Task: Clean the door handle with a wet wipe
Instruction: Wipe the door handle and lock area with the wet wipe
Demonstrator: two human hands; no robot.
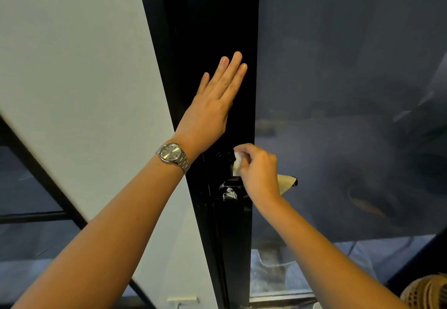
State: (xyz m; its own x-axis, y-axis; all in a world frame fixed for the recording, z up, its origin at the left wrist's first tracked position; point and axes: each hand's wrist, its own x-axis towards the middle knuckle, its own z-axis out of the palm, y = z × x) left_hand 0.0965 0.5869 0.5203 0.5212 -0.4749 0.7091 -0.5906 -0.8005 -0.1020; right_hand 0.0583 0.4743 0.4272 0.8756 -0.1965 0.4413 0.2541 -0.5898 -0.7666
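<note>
Fingers [244, 151] of right hand [260, 174] pinch wet wipe [238, 161] against handle [229, 183].

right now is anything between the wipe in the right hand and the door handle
Nothing visible stands between them. The right hand pinches the wet wipe right up against the black door handle. The left hand lies flat on the door frame above the handle, out of the way.
</note>
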